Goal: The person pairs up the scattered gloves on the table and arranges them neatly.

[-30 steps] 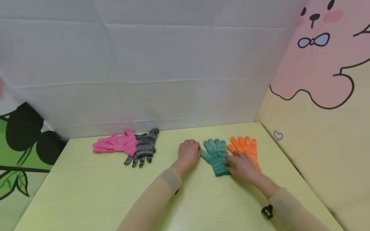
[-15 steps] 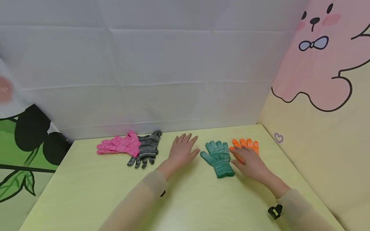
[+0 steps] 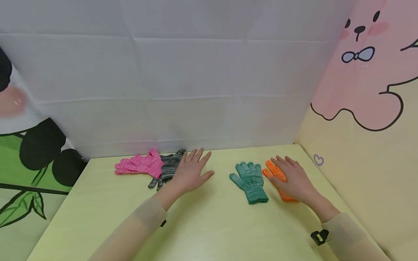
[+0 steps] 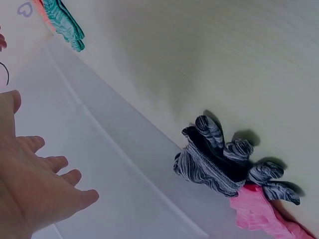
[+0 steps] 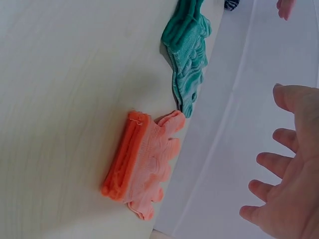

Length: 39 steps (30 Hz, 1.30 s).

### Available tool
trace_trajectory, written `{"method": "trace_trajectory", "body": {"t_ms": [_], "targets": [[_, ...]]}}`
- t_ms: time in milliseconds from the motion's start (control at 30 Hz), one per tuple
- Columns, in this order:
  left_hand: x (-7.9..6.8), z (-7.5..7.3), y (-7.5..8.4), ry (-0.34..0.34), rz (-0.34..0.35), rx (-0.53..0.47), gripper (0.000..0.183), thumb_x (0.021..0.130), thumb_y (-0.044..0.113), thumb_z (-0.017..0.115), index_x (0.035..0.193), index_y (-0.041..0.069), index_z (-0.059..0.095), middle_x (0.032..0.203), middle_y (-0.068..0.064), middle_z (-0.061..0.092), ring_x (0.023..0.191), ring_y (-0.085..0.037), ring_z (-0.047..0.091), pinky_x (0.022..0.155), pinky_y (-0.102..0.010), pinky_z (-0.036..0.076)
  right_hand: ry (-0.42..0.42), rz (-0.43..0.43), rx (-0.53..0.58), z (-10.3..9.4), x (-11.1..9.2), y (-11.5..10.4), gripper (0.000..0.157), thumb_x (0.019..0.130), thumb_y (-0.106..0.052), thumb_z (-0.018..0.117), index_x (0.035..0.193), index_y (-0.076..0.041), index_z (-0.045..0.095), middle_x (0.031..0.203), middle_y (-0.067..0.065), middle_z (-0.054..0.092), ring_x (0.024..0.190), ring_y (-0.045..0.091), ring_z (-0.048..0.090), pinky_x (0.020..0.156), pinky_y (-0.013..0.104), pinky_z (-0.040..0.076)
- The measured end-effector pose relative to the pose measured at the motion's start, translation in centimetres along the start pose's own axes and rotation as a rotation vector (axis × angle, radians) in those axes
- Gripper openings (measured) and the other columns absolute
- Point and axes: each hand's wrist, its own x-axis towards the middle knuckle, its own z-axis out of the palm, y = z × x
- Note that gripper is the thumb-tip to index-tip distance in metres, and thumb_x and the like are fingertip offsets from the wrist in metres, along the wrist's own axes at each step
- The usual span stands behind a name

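My left hand (image 3: 190,171) hovers above the table with its fingers spread, partly covering a black-and-grey striped glove (image 3: 170,166) in the head view. That glove (image 4: 212,164) lies apart from the hand in the left wrist view, overlapped by a pink glove (image 3: 140,164). My right hand (image 3: 295,179) is held above an orange glove (image 3: 275,172), hiding part of it; the right wrist view has the whole orange glove (image 5: 144,162) below the hand. Just left of it a green glove (image 3: 250,182) lies flat, fingers pointing to the back. Neither hand holds anything.
The pale yellow table (image 3: 209,224) meets a white cloth wall (image 3: 212,119) at the back. A yellow side panel (image 3: 359,174) with a pink bear picture rises at the right. A printed panel (image 3: 36,170) stands at the left.
My left hand has risen from beside the green glove and moved left toward the striped glove, fingers spreading. The right hand has left the green glove and moved right over the orange one.
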Motion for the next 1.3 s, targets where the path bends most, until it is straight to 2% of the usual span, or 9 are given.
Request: {"method": "trace_trajectory", "body": {"t_ms": [200,433,600,800,933,1133,1300], "targets": [[-3.5,-0.9,-1.6,0.048,-0.018,-0.012,0.078,0.101,0.06,0.051,0.164,0.021,0.026,0.17,-0.013,0.017,0.155,-0.037,0.011,0.122,-0.062,0.006,0.034,-0.009,0.024,-0.9,0.4,0.2,0.072,0.101,-0.044,0.064,0.159,-0.01,0.039,0.162,0.021,0.033,0.149,0.049,0.019,0.114,0.073,0.015],[-8.1,-1.3,-4.3,0.066,-0.113,-0.035,0.081,0.1,0.058,0.055,0.164,0.02,0.026,0.169,-0.015,0.018,0.154,-0.041,0.011,0.12,-0.066,0.007,0.052,-0.019,0.058,-1.6,1.3,-0.4,0.073,0.1,-0.045,0.064,0.16,-0.013,0.037,0.163,0.018,0.032,0.15,0.047,0.018,0.112,0.075,0.017],[-10.3,-1.6,-5.9,0.073,-0.167,-0.035,0.081,0.1,0.057,0.056,0.164,0.018,0.025,0.169,-0.018,0.017,0.153,-0.044,0.011,0.119,-0.068,0.005,0.052,-0.044,0.075,-1.4,2.1,-1.1,0.073,0.101,-0.046,0.064,0.16,-0.013,0.037,0.164,0.017,0.031,0.151,0.045,0.016,0.113,0.074,0.015],[-11.6,-1.6,-6.8,0.095,-0.18,-0.04,0.082,0.1,0.059,0.055,0.164,0.016,0.026,0.168,-0.02,0.017,0.153,-0.045,0.011,0.119,-0.067,0.004,0.048,-0.071,0.083,-0.2,2.9,-2.6,0.071,0.099,-0.042,0.067,0.158,-0.012,0.041,0.162,0.017,0.035,0.151,0.044,0.017,0.116,0.071,0.014],[-11.6,-1.3,-7.9,0.105,-0.162,-0.031,0.082,0.1,0.062,0.052,0.164,0.016,0.027,0.167,-0.021,0.02,0.152,-0.047,0.015,0.119,-0.067,0.005,0.038,-0.098,0.06,1.0,3.9,-4.0,0.066,0.099,-0.039,0.068,0.155,-0.012,0.045,0.16,0.016,0.039,0.151,0.043,0.019,0.117,0.069,0.014],[-11.7,-0.6,-9.9,0.104,-0.163,-0.042,0.08,0.1,0.051,0.062,0.163,0.013,0.03,0.164,-0.024,0.027,0.15,-0.047,0.021,0.117,-0.07,0.01,-0.014,-0.143,0.026,2.6,6.0,-6.5,0.058,0.1,-0.037,0.066,0.151,-0.012,0.052,0.156,0.014,0.046,0.151,0.042,0.022,0.12,0.063,0.012],[-11.8,-0.4,-11.3,0.119,-0.157,-0.063,0.079,0.099,0.046,0.065,0.163,0.016,0.03,0.162,-0.025,0.03,0.149,-0.047,0.022,0.116,-0.071,0.01,-0.053,-0.176,0.033,3.9,8.5,-9.4,0.052,0.101,-0.036,0.065,0.147,-0.012,0.057,0.152,0.012,0.051,0.15,0.041,0.027,0.12,0.062,0.015]]}}
